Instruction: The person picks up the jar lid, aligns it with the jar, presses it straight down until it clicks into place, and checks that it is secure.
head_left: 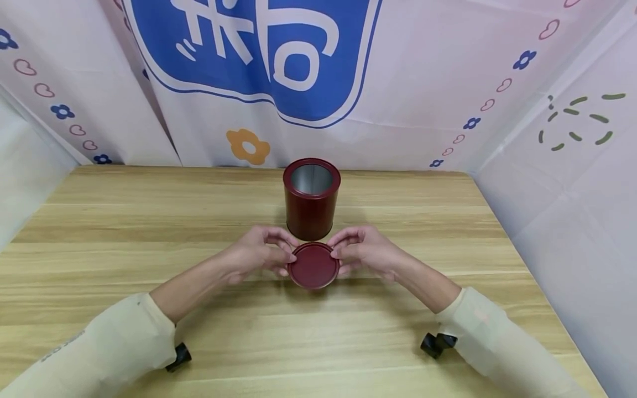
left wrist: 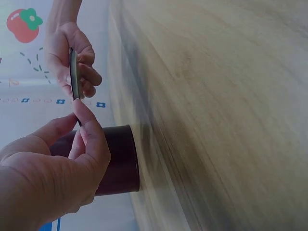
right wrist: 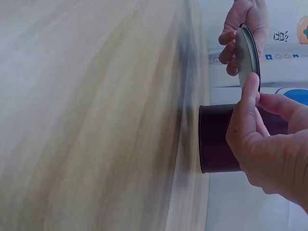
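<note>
Both hands hold a round dark red lid (head_left: 314, 266) above the table, in front of a can. My left hand (head_left: 262, 250) pinches its left edge between thumb and fingers, and my right hand (head_left: 362, 250) pinches the right edge the same way. Seen edge-on in the left wrist view, the lid (left wrist: 74, 77) is thin; its pale metal underside (right wrist: 246, 53) shows in the right wrist view. Just beyond the lid stands the dark red can (head_left: 311, 213), upright and uncovered, its silvery inside visible through the rim.
The wood-grain table (head_left: 318, 342) reaches back to a white printed cloth (head_left: 398, 94) with a large blue sign. Another white cloth (head_left: 572, 182) hangs along the right side. Black devices (head_left: 438, 344) are strapped under the sleeves.
</note>
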Demonstrator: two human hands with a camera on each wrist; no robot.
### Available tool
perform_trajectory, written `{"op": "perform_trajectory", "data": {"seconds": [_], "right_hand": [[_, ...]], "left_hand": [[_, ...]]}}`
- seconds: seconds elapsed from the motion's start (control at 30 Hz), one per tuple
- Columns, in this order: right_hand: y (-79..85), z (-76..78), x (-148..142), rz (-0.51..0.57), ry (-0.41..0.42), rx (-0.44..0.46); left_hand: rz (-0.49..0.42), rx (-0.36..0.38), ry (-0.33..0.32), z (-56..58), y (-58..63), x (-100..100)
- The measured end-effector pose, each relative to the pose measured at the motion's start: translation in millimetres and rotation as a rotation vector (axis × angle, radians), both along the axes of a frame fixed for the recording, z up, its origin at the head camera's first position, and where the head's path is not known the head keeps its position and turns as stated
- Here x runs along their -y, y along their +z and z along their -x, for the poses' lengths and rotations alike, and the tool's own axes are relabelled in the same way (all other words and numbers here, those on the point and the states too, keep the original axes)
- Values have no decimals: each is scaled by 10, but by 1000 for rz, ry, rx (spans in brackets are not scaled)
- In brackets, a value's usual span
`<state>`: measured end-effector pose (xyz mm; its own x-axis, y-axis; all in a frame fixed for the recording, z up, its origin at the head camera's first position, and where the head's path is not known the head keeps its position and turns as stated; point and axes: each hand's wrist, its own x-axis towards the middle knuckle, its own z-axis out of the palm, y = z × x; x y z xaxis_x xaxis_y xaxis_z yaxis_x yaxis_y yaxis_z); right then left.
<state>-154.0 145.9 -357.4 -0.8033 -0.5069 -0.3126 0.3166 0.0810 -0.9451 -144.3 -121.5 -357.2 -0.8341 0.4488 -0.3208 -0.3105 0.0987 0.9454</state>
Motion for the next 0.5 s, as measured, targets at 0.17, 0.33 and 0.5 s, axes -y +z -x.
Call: {"op": "perform_trajectory", "data": {"seconds": [0.17, 0.33, 0.5], "right_hand": [[-12, 33, -11, 24, -3, -10], [-6, 68, -26, 29, -13, -21], [17, 89, -30, 23, -16, -42]], "left_hand": [[-7, -9, 9, 25, 8, -12], [-13, -9, 10, 49, 22, -16], [-18, -3, 18, 60, 48, -21]]}}
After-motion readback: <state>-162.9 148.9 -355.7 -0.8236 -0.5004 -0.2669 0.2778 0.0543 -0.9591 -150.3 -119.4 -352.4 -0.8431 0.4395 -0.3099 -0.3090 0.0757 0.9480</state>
